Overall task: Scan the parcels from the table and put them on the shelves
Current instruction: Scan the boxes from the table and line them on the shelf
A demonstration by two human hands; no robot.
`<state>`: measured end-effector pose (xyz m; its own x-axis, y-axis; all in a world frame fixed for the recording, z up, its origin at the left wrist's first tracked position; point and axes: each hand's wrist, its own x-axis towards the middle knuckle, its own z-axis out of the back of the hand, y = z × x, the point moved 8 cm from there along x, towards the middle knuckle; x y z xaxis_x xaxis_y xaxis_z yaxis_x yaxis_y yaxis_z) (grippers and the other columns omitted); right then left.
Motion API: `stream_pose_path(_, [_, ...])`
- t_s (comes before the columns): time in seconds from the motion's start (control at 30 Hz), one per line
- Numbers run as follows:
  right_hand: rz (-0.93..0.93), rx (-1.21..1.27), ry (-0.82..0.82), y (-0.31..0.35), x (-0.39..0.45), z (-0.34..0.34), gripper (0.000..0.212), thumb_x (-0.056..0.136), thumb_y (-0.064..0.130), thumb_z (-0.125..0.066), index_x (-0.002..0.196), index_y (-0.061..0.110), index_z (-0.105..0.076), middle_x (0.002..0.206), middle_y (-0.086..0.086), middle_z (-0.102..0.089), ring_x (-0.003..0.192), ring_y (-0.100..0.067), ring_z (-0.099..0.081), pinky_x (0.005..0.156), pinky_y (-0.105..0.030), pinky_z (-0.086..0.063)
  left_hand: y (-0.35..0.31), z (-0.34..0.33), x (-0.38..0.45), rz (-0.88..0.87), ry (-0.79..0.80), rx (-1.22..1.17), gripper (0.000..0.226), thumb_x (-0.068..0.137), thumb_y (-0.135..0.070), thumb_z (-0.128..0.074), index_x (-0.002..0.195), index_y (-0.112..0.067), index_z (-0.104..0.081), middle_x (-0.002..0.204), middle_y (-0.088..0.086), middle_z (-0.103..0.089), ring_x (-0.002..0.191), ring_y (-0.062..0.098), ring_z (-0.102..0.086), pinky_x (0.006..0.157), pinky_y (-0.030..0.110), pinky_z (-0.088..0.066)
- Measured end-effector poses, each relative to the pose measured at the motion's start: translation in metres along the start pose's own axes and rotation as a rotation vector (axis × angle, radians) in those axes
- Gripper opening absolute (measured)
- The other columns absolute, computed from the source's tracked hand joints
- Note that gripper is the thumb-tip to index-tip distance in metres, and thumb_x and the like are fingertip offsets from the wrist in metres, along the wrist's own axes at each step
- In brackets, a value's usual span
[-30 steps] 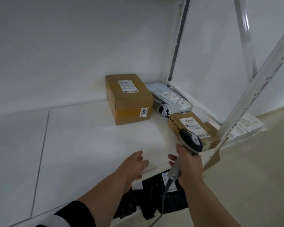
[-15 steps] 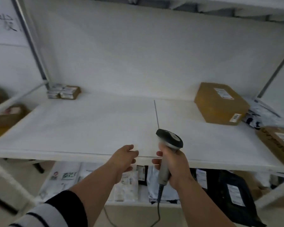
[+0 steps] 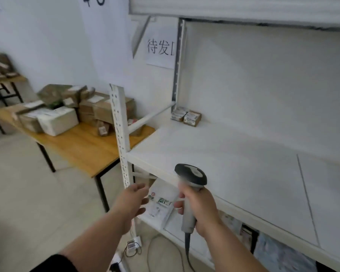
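Left hand point(image 3: 133, 201) hangs relaxed and empty while my right hand point(image 3: 201, 210) grips the scanner point(image 3: 190, 193); I judge myself between parcels, with the next fetch calling for a reach to the parcels point(image 3: 67, 112) piled on the table point(image 3: 82, 146). Half a second ago I faced the shelf point(image 3: 234, 169) squarely; now my view has swung left, bringing that table in.

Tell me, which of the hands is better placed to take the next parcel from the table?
The left hand, most likely. It is open and holds nothing, and it is on the side of the wooden table where the parcels lie. The right hand grips the scanner.
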<state>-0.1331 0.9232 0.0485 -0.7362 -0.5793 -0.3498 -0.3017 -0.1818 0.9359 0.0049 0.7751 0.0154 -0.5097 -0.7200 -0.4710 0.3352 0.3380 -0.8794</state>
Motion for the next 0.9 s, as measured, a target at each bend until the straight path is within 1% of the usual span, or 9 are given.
stream_pose_path(0.07, [-0.017,-0.065,0.06,-0.003,0.008,-0.051,0.027,0.09,0.03,-0.07,0.09,0.003,-0.067,0.066,-0.005,-0.07,0.062,-0.021,-0.068,0.058,-0.031,-0.053,0.004,0.046,0.01,0.01,-0.036,-0.034,0.026,0.098,-0.023,-0.061,0.124,-0.019,-0.06,0.11,0.005,-0.067,0.097,0.022,-0.066,0.081,0.038,-0.055])
stream_pose_path(0.17, [-0.011,-0.177,0.143,0.002,0.021,-0.13,0.033,0.091,0.04,-0.067,0.094,0.007,-0.069,0.073,-0.008,-0.074,0.058,-0.014,-0.067,0.054,-0.024,-0.051,0.002,0.118,0.033,0.012,-0.098,-0.092,0.024,0.098,-0.021,-0.06,0.121,-0.017,-0.06,0.109,0.008,-0.068,0.091,0.023,-0.064,0.083,0.04,-0.054])
stream_pose_path(0.27, [0.022,-0.166,0.146,0.004,0.042,-0.206,0.027,0.092,0.031,-0.066,0.099,0.005,-0.069,0.084,-0.016,-0.074,0.059,-0.015,-0.067,0.058,-0.029,-0.054,-0.01,0.188,0.067,0.009,-0.122,-0.108,0.026,0.098,-0.02,-0.059,0.123,-0.015,-0.059,0.114,0.012,-0.066,0.094,0.024,-0.064,0.077,0.037,-0.052])
stream_pose_path(0.33, [0.04,-0.129,0.122,0.005,0.057,-0.253,0.024,0.092,0.025,-0.068,0.099,0.003,-0.067,0.086,-0.015,-0.07,0.06,-0.017,-0.068,0.057,-0.031,-0.054,-0.023,0.232,0.086,0.006,-0.124,-0.098,0.023,0.099,-0.02,-0.057,0.121,-0.015,-0.057,0.113,0.012,-0.066,0.094,0.022,-0.063,0.077,0.035,-0.052])
stream_pose_path(0.4, [0.035,-0.096,0.101,0.004,0.071,-0.296,0.023,0.091,0.025,-0.07,0.098,0.002,-0.067,0.084,-0.011,-0.066,0.061,-0.019,-0.068,0.055,-0.031,-0.053,-0.035,0.274,0.106,-0.002,-0.121,-0.069,0.019,0.101,-0.021,-0.055,0.119,-0.016,-0.057,0.107,0.007,-0.065,0.094,0.021,-0.062,0.082,0.035,-0.053])
stream_pose_path(0.5, [0.005,-0.052,0.085,0.002,0.084,-0.346,0.022,0.089,0.024,-0.072,0.094,0.003,-0.068,0.081,-0.01,-0.065,0.063,-0.023,-0.069,0.061,-0.035,-0.055,-0.052,0.328,0.131,-0.01,-0.132,-0.05,0.018,0.101,-0.025,-0.054,0.117,-0.018,-0.058,0.108,0.003,-0.065,0.104,0.023,-0.062,0.093,0.04,-0.053])
stream_pose_path(0.7, [-0.005,-0.091,0.093,0.019,0.133,-0.424,0.026,0.089,0.028,-0.073,0.091,0.003,-0.067,0.079,-0.011,-0.065,0.062,-0.022,-0.068,0.057,-0.031,-0.054,-0.082,0.392,0.185,-0.015,-0.121,-0.087,0.013,0.101,-0.027,-0.055,0.113,-0.022,-0.059,0.112,0.002,-0.065,0.105,0.02,-0.062,0.094,0.039,-0.053])
stream_pose_path(0.8, [-0.015,-0.092,0.101,0.017,0.168,-0.463,0.028,0.087,0.031,-0.074,0.088,0.004,-0.067,0.074,-0.007,-0.067,0.063,-0.023,-0.071,0.06,-0.033,-0.054,-0.088,0.416,0.221,0.006,-0.133,-0.083,0.016,0.1,-0.027,-0.055,0.114,-0.021,-0.06,0.112,0.002,-0.065,0.104,0.02,-0.063,0.092,0.039,-0.054])
stream_pose_path(0.9, [-0.052,-0.077,0.117,0.012,0.209,-0.501,0.028,0.087,0.031,-0.074,0.086,0.004,-0.066,0.073,-0.007,-0.066,0.061,-0.022,-0.07,0.058,-0.031,-0.054,-0.095,0.439,0.264,0.035,-0.155,-0.061,0.017,0.1,-0.028,-0.057,0.114,-0.02,-0.062,0.111,0.003,-0.067,0.103,0.021,-0.064,0.091,0.039,-0.055])
